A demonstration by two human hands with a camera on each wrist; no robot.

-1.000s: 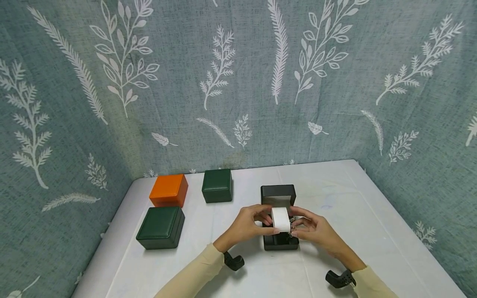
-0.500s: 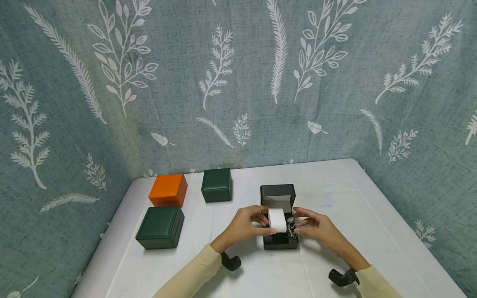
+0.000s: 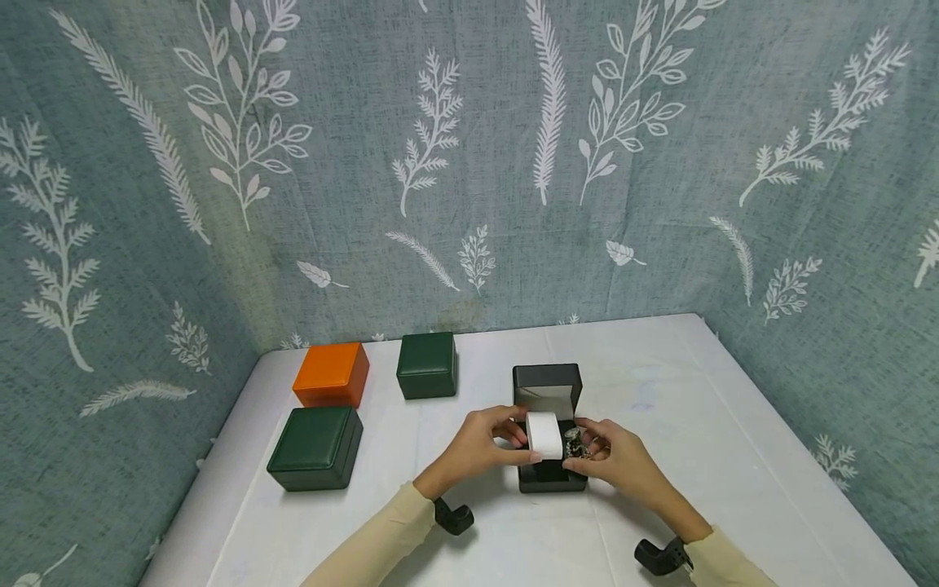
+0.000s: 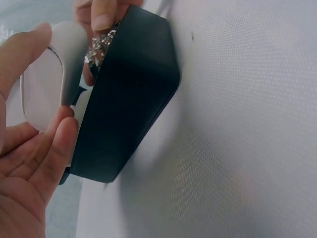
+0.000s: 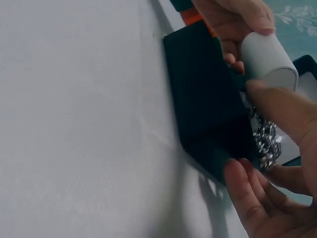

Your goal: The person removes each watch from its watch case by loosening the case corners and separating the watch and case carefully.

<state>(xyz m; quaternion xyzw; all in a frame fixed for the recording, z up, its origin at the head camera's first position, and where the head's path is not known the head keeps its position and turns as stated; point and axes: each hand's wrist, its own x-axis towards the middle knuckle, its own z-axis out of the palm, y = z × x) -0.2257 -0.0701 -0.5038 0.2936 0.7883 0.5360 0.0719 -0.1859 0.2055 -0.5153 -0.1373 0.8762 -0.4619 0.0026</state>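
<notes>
Silvery chain (image 3: pixel 575 443): bunched over the right side of the open black box (image 3: pixel 553 486), just beside the white cushion (image 3: pixel 544 435); contact between them, can't tell.
Right hand (image 3: pixel 619 461): fingers and thumb curled in around the chain; how firmly, can't tell.
Left hand (image 3: pixel 477 444): pinching the cushion by its left end, above the box.
Danger: loose links could slip or snag if that right-hand hold is slack; a cushion gripped at one end might tip.
Changed: half a second ago the right-hand fingers stood wider; now they've tightened in.
</notes>
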